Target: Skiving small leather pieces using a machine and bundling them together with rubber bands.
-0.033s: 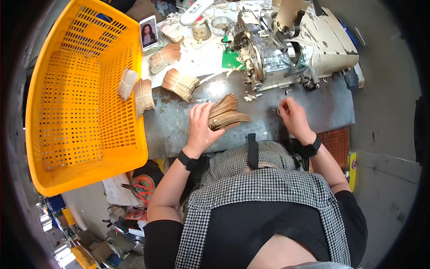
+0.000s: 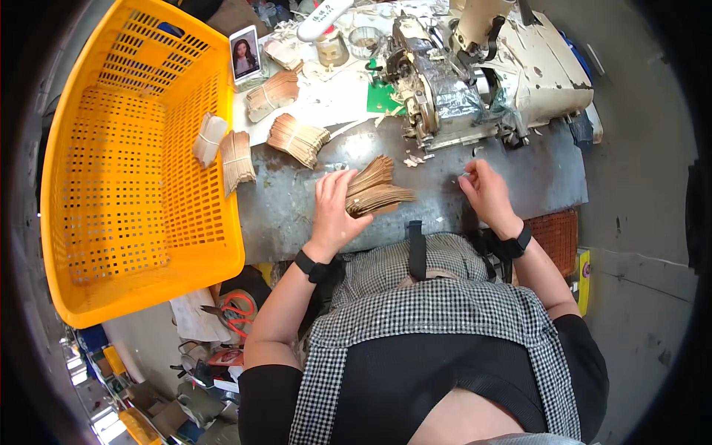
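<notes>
My left hand [image 2: 335, 211] is closed around one end of a stack of thin brown strips [image 2: 378, 187], which could be leather or fabric. The strips fan apart into two groups at their right end, just above the metal tabletop [image 2: 430, 204]. To the right of the stack, apart from it, my right hand [image 2: 486, 194] is held with its fingers curled together in a pinch. Whatever is between those fingertips, if anything, is too small to make out. A banded bundle of similar strips [image 2: 297, 141] lies beyond my left hand.
More banded bundles [image 2: 271, 96] lie farther back, one [image 2: 238, 159] against the yellow crate [image 2: 233, 259] at left. A phone [image 2: 245, 58] leans beside the crate. A machine [image 2: 460, 96] stands at the back right, with scraps around it. Orange-handled scissors [image 2: 237, 313] are below the crate.
A pale thin loop at my right fingertips in the earlier frame no longer shows clearly. My right fingers have shifted very slightly; my left hand and the stack look the same.
</notes>
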`<state>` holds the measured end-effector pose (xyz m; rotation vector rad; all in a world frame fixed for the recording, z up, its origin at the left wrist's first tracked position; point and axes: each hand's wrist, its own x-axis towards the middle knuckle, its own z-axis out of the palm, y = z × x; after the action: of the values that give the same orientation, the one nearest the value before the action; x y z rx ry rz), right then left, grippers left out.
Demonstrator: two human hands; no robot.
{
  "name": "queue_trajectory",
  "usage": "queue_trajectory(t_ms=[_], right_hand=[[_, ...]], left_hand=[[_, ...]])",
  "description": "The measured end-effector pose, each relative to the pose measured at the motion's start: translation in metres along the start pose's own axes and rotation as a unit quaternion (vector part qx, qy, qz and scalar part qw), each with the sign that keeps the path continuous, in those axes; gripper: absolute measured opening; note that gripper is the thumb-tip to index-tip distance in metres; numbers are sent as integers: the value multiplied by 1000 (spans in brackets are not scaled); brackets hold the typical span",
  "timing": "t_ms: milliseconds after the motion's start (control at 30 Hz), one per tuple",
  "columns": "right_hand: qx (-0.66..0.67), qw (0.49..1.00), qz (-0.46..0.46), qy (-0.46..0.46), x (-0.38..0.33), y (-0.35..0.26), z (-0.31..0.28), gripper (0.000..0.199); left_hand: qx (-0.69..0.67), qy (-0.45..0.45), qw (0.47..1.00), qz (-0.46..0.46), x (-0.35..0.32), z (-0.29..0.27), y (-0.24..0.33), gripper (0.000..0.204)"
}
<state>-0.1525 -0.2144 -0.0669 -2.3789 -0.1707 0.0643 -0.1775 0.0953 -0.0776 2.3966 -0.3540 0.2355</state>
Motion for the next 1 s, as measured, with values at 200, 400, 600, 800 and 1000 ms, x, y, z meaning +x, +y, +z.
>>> queue_trajectory(t_ms=[200, 400, 600, 800, 1000], right_hand=[[-135, 990, 23, -45, -19, 24, 15, 13], [22, 996, -84, 28, -3, -22, 30, 8], [116, 977, -176, 8, 33, -74, 50, 26], [55, 968, -243, -21, 52, -73, 106, 60], [113, 954, -235, -147, 53, -83, 100, 74]], left_hand=[[-56, -6, 998, 13, -5, 4, -11, 72], [-52, -9, 998, 44, 0, 3, -17, 72], [-66, -21, 996, 51, 7, 0, -18, 76], [-78, -24, 994, 68, 7, 4, -19, 83], [-112, -37, 991, 61, 8, 9, -22, 87]])
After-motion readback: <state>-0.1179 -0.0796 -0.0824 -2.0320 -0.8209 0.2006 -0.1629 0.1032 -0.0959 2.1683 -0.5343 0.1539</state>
